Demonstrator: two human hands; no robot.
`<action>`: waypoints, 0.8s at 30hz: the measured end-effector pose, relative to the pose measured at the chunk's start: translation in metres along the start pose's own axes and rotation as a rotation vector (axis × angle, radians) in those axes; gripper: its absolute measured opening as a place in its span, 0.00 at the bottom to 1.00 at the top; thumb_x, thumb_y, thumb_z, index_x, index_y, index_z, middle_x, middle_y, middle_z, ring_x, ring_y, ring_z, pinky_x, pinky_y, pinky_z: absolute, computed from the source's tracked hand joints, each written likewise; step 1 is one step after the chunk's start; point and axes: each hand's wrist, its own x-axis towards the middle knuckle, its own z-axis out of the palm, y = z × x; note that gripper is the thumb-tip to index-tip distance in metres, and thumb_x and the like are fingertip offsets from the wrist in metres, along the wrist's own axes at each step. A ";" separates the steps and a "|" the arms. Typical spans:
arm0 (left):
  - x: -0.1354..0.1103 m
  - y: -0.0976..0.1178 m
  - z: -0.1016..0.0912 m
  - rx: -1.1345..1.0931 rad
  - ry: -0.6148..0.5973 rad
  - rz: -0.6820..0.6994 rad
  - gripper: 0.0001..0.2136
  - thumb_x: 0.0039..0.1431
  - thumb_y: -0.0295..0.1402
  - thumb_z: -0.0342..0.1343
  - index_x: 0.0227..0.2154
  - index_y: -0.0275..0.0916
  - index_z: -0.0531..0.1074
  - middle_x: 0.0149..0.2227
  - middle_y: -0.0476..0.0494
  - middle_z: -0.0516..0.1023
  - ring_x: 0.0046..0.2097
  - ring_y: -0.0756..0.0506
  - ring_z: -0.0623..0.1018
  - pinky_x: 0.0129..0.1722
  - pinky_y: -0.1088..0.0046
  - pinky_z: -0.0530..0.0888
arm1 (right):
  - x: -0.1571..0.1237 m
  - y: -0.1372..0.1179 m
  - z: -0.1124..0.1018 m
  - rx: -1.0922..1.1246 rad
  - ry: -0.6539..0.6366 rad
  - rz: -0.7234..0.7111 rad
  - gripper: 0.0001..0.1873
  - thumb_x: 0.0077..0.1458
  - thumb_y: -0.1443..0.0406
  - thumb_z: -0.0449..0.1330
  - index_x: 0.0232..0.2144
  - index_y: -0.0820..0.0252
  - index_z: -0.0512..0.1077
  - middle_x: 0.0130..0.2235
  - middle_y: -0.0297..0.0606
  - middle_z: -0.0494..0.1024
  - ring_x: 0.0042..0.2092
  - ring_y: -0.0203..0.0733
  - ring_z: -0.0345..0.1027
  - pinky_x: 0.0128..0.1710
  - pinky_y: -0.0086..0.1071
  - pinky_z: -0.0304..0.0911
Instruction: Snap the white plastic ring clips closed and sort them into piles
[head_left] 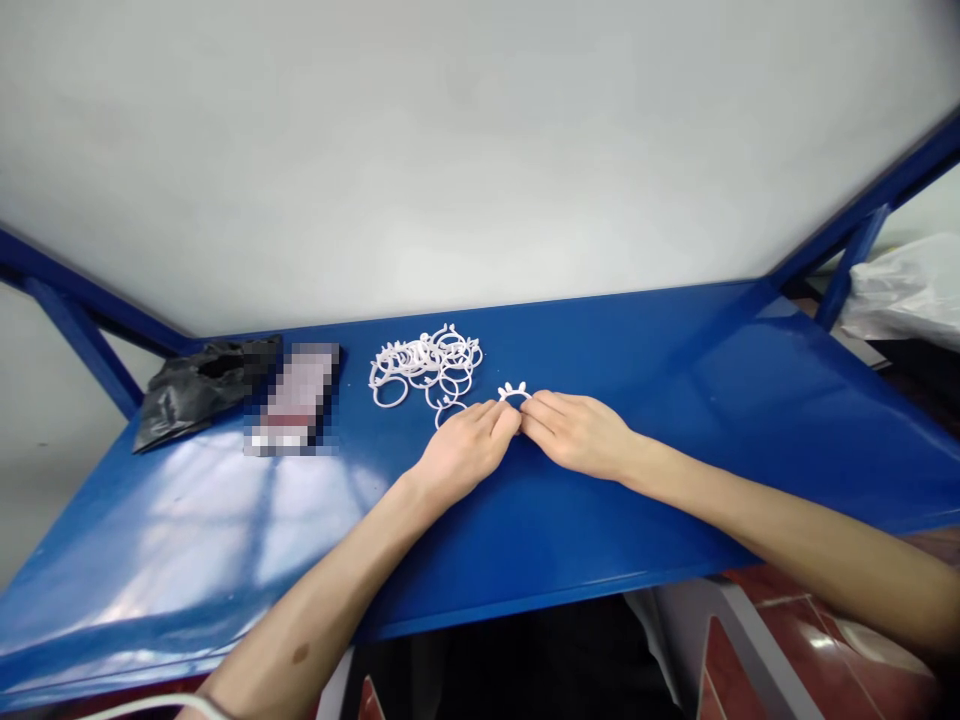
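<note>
A person has both arms out over a blue table (637, 350), and I can see a messy pile of white rings (414, 354) lying on it. The rings in the pile lean on each other and overlap, and some have tiny bumps sticking out.

To the right of the pile and a bit nearer to the person, one white ring (513, 389) is up by the fingers, with its little bumps pointing away from the person. The left hand (469, 440) is pinched on one side of this ring, and the right hand (577, 432) is pinched on the other. The two hands are right beside each other, and they hide the ring's near part, so I can't tell just how the fingertips sit.

One loose-looking ring (438, 416) pokes out between the pile and the left hand, partly hidden by that hand.

Left of the pile is a flat thing (301, 385), too blurry to name. Farther left of the pile lies a crumpled black bag (184, 395).
</note>
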 end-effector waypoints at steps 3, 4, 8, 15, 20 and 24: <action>0.003 0.006 0.002 0.059 0.060 -0.055 0.16 0.70 0.22 0.36 0.29 0.40 0.63 0.28 0.45 0.72 0.30 0.45 0.74 0.31 0.69 0.72 | 0.002 -0.005 0.003 -0.022 0.038 0.060 0.18 0.68 0.75 0.47 0.34 0.64 0.75 0.33 0.41 0.76 0.34 0.41 0.65 0.34 0.34 0.66; 0.004 0.008 0.003 0.074 0.078 -0.078 0.15 0.69 0.21 0.36 0.29 0.40 0.63 0.28 0.45 0.72 0.30 0.45 0.75 0.31 0.69 0.73 | 0.003 -0.008 0.004 -0.035 0.058 0.086 0.17 0.67 0.76 0.47 0.34 0.65 0.75 0.32 0.41 0.76 0.34 0.41 0.65 0.34 0.34 0.66; 0.004 0.015 0.006 0.125 0.077 -0.167 0.14 0.67 0.20 0.37 0.30 0.40 0.62 0.28 0.45 0.72 0.30 0.45 0.75 0.31 0.70 0.73 | 0.008 -0.023 0.007 -0.088 0.099 0.204 0.17 0.65 0.77 0.48 0.30 0.64 0.73 0.30 0.41 0.74 0.33 0.42 0.64 0.33 0.34 0.65; 0.004 0.017 0.007 0.147 -0.004 -0.196 0.14 0.65 0.18 0.38 0.30 0.41 0.61 0.28 0.45 0.72 0.30 0.45 0.75 0.32 0.70 0.74 | 0.008 -0.037 0.009 -0.108 0.047 0.325 0.17 0.62 0.79 0.48 0.29 0.62 0.72 0.29 0.41 0.74 0.31 0.43 0.64 0.31 0.35 0.64; 0.004 0.017 0.010 0.132 0.027 -0.187 0.14 0.66 0.19 0.38 0.29 0.40 0.61 0.28 0.46 0.71 0.30 0.45 0.74 0.31 0.70 0.73 | 0.009 -0.043 0.008 -0.130 0.053 0.377 0.17 0.62 0.79 0.48 0.28 0.62 0.71 0.28 0.41 0.73 0.31 0.43 0.65 0.31 0.35 0.63; 0.004 0.006 0.005 0.068 0.036 -0.091 0.15 0.70 0.23 0.37 0.29 0.39 0.63 0.28 0.47 0.71 0.29 0.48 0.73 0.31 0.72 0.72 | 0.006 -0.034 0.007 -0.074 0.016 0.345 0.17 0.65 0.77 0.47 0.30 0.63 0.72 0.30 0.41 0.74 0.32 0.43 0.66 0.32 0.36 0.63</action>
